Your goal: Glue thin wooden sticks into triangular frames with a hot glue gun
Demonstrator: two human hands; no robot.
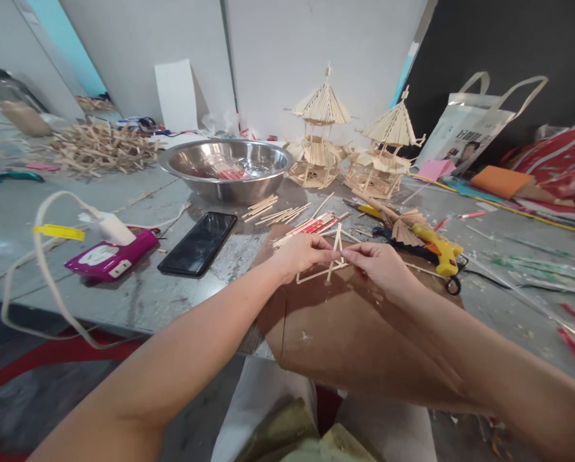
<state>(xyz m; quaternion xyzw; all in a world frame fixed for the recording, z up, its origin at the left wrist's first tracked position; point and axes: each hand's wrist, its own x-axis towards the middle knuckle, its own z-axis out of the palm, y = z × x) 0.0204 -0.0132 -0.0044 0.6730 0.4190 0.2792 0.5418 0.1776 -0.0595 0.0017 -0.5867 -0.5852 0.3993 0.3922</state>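
Note:
A small frame of thin wooden sticks [311, 275] is between my two hands, just above a sheet of brown cardboard [330, 327]. My left hand [303, 255] pinches the frame from the left. From the other side my right hand [378, 263] has thumb and fingers closed on its right part, near where two sticks meet in a narrow peak. Parts of the frame are hidden by my fingers. Loose sticks [290, 213], some in red and white wrapping [316, 223], lie just beyond my left hand. A yellow glue gun [444, 250] rests right of my right hand.
Two stick-built pagodas [326, 115] stand at the back beside a steel bowl [191, 168]. A black phone [198, 244] and a purple power unit [124, 256] with a white cable are left. A stick pile [104, 151] lies behind them; a white bag [465, 128] stands back right.

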